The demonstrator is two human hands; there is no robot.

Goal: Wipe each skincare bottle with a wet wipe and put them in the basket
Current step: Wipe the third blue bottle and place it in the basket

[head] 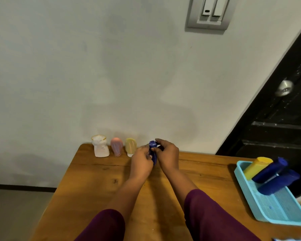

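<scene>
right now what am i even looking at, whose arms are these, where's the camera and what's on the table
There is no machine here. A single camera worn on a person's head looks forward and down, so the two arms in purple sleeves are the wearer's own. The left hand and the right hand both grip a dark blue bottle at a wooden table. I cannot make out a wipe between the hands. Along the wall stand a white bottle, a pink bottle and a pale yellow bottle. On the right side of the table, a light blue basket holds a yellow bottle, a blue bottle and a second blue bottle.
</scene>
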